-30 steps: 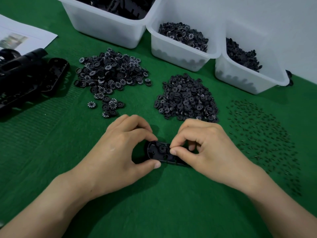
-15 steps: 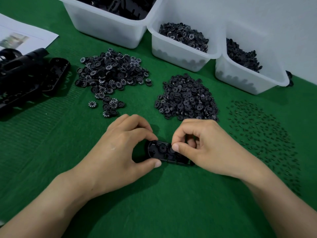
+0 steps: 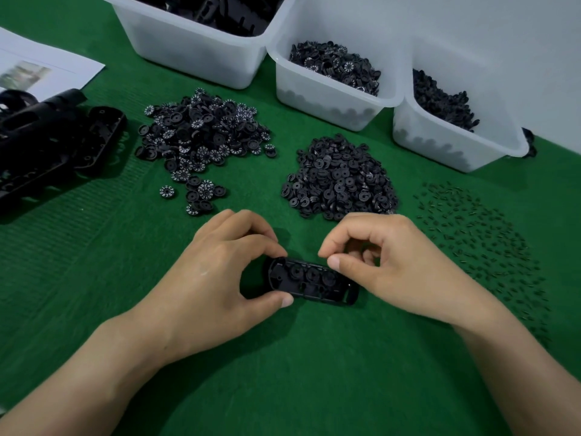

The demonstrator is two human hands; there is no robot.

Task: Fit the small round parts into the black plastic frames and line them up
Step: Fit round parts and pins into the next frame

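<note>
Seemingly flat, frame (image 3: 309, 283) runs left-right.

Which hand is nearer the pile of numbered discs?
Left. The left hand sits on the near side of the numbered discs, gripping the left end of the black frame; the right hand is farther right, by the plain disc pile, pinching the frame's far edge.

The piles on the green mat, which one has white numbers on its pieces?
The pile farthest left: its little wheels carry white digits. The middle pile is plain black rings, and the right scatter is tiny plain pins.
</note>
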